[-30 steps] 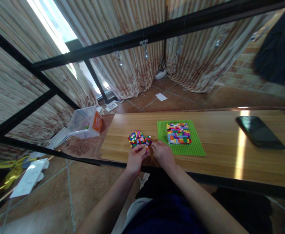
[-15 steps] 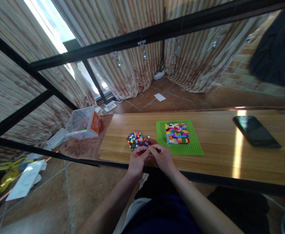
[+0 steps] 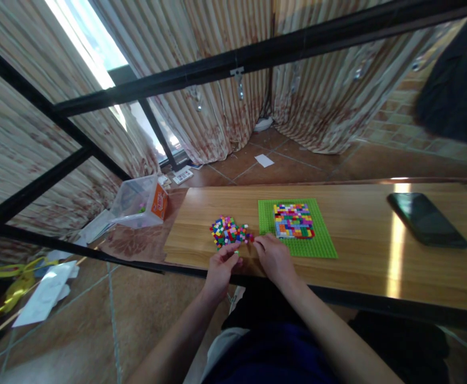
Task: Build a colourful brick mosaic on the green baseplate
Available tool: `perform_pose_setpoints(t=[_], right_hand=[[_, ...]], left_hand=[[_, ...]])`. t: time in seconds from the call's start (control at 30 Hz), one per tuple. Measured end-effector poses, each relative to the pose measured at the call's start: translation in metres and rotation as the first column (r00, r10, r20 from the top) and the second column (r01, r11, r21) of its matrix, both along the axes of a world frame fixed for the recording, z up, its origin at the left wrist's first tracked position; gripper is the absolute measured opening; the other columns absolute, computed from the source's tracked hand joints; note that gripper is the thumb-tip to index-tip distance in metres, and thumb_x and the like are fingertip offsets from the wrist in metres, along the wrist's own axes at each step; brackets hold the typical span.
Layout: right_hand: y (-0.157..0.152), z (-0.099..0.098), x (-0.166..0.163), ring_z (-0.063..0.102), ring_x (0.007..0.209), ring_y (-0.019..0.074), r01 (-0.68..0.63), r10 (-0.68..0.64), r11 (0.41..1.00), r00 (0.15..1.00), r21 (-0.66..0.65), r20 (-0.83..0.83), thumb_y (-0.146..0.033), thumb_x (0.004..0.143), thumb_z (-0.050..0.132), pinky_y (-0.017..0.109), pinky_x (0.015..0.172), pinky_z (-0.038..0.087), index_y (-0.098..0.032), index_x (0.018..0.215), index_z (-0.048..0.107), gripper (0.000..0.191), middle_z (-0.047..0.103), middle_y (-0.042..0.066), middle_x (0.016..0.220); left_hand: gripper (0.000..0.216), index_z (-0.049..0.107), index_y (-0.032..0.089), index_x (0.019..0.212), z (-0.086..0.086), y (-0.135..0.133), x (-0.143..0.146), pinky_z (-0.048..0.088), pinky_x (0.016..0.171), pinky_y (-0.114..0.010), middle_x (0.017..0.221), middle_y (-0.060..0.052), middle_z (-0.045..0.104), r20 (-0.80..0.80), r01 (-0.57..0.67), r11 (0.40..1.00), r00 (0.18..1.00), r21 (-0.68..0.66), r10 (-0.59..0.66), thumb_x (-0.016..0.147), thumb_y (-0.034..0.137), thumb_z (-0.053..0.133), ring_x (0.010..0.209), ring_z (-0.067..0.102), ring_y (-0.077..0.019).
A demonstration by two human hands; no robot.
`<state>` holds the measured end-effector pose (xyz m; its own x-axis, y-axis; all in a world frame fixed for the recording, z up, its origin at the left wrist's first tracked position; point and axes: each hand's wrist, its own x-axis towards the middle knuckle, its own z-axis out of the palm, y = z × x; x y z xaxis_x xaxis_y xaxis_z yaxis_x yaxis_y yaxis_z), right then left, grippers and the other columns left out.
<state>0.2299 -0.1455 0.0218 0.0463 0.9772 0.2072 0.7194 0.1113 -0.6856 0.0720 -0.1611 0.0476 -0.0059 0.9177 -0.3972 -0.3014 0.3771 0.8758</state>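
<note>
My left hand [image 3: 219,268] is closed in a pinch at the table's near edge. A small light green brick [image 3: 236,253] shows between its thumb and forefinger. My right hand [image 3: 276,260] reaches over the table with its fingers drawn together, the tips beside a few dark red bricks [image 3: 251,238]; whether one is in them is too small to make out. Just beyond my left hand lies a loose heap of small coloured bricks [image 3: 226,230]. Right of it, a green baseplate [image 3: 325,242] carries a multicoloured block of bricks [image 3: 294,220], close to my right hand.
A black phone [image 3: 427,220] lies on the wooden table [image 3: 357,213] at the right. On the floor at the left stands a clear plastic box [image 3: 133,200] with an orange label. A dark metal bar [image 3: 201,80] crosses beyond the table, before curtains.
My hands were together over one small green piece and have moved apart. The left keeps the green brick low, while the right has come to the dark red bricks by the heap.
</note>
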Motion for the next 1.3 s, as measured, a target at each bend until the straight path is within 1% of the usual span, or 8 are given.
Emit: perform_pose_setpoints(t=[0.17, 0.33, 0.53, 0.63, 0.77, 0.97, 1.1, 1.3], right_hand=[[0.012, 0.004, -0.001, 0.061, 0.086, 0.0192, -0.033, 0.045, 0.998, 0.974, -0.059, 0.222, -0.022, 0.098, 0.046, 0.028, 0.077, 0.042, -0.018, 0.088, 0.069, 0.025, 0.066, 0.010, 0.089], [0.014, 0.004, -0.002, 0.064, 0.089, 0.0186, -0.049, 0.053, 0.998, 0.994, -0.043, 0.099, -0.017, 0.095, 0.050, 0.028, 0.082, 0.045, -0.018, 0.096, 0.070, 0.021, 0.070, 0.009, 0.095], [-0.016, -0.006, 0.023, 0.068, 0.090, 0.0179, 0.026, -0.015, 0.985, 0.998, 0.172, -0.064, -0.021, 0.096, 0.047, 0.030, 0.083, 0.051, -0.020, 0.100, 0.071, 0.024, 0.073, 0.008, 0.098], [-0.042, -0.010, 0.049, 0.070, 0.087, 0.0165, 0.088, -0.053, 0.965, 0.988, 0.246, -0.148, -0.025, 0.097, 0.048, 0.029, 0.081, 0.054, -0.021, 0.100, 0.071, 0.023, 0.074, 0.006, 0.096], [-0.066, -0.017, 0.098, 0.071, 0.085, 0.0185, 0.270, -0.256, 0.941, 0.962, 0.202, -0.092, -0.035, 0.096, 0.053, 0.030, 0.073, 0.055, -0.024, 0.098, 0.072, 0.023, 0.075, 0.005, 0.099], [-0.066, -0.035, 0.164, 0.070, 0.075, 0.0209, 0.477, -0.497, 0.848, 0.867, 0.232, 0.030, -0.042, 0.093, 0.053, 0.033, 0.065, 0.054, -0.020, 0.094, 0.074, 0.031, 0.076, 0.008, 0.094], [-0.059, -0.043, 0.171, 0.070, 0.080, 0.0212, 0.508, -0.548, 0.808, 0.835, 0.299, 0.061, -0.040, 0.094, 0.051, 0.032, 0.067, 0.053, -0.020, 0.092, 0.073, 0.030, 0.075, 0.009, 0.095], [-0.061, -0.042, 0.160, 0.068, 0.080, 0.0193, 0.503, -0.555, 0.803, 0.827, 0.321, 0.093, -0.036, 0.096, 0.052, 0.030, 0.066, 0.050, -0.020, 0.097, 0.072, 0.026, 0.074, 0.007, 0.098]], left_hand=[[0.034, 0.075, 0.015, 0.087, 0.000, 0.002, -0.002, 0.054, 0.070, -0.025, 0.072, 0.000, 0.069, -0.040, 0.012, 1.000, 0.999, -0.002, -0.012, 0.059, 0.030, 0.088, 0.066, 0.064, -0.0111], [0.030, 0.072, 0.016, 0.083, 0.005, 0.007, -0.001, 0.055, 0.071, -0.025, 0.072, 0.000, 0.070, -0.120, -0.006, 0.998, 0.993, 0.062, 0.013, 0.061, 0.030, 0.087, 0.067, 0.066, -0.0122], [0.019, 0.071, 0.017, 0.082, 0.006, 0.023, 0.006, 0.055, 0.074, -0.027, 0.079, -0.001, 0.071, -0.279, 0.110, 0.969, 0.959, 0.222, -0.045, 0.069, 0.029, 0.079, 0.072, 0.066, -0.0144], [0.009, 0.071, 0.017, 0.081, 0.003, 0.033, 0.018, 0.054, 0.077, -0.028, 0.080, -0.002, 0.072, -0.420, 0.219, 0.911, 0.906, 0.349, -0.057, 0.074, 0.023, 0.073, 0.077, 0.068, -0.0161], [0.011, 0.072, 0.019, 0.087, 0.004, 0.046, 0.044, 0.054, 0.075, -0.028, 0.083, -0.002, 0.074, -0.600, 0.381, 0.811, 0.799, 0.445, -0.046, 0.081, 0.016, 0.063, 0.079, 0.069, -0.0170], [0.017, 0.073, 0.021, 0.093, 0.009, 0.068, 0.086, 0.052, 0.083, -0.033, 0.091, -0.003, 0.075, -0.792, 0.574, 0.657, 0.608, 0.490, 0.060, 0.087, 0.012, 0.060, 0.088, 0.069, -0.0193], [0.015, 0.074, 0.021, 0.090, 0.008, 0.082, 0.105, 0.049, 0.092, -0.038, 0.096, -0.004, 0.075, -0.821, 0.625, 0.575, 0.549, 0.528, 0.157, 0.085, 0.010, 0.066, 0.097, 0.067, -0.0210], [0.010, 0.078, 0.024, 0.086, -0.002, 0.092, 0.116, 0.045, 0.090, -0.040, 0.100, -0.004, 0.073, -0.832, 0.624, 0.561, 0.487, 0.544, 0.266, 0.084, 0.015, 0.073, 0.099, 0.063, -0.0220]])
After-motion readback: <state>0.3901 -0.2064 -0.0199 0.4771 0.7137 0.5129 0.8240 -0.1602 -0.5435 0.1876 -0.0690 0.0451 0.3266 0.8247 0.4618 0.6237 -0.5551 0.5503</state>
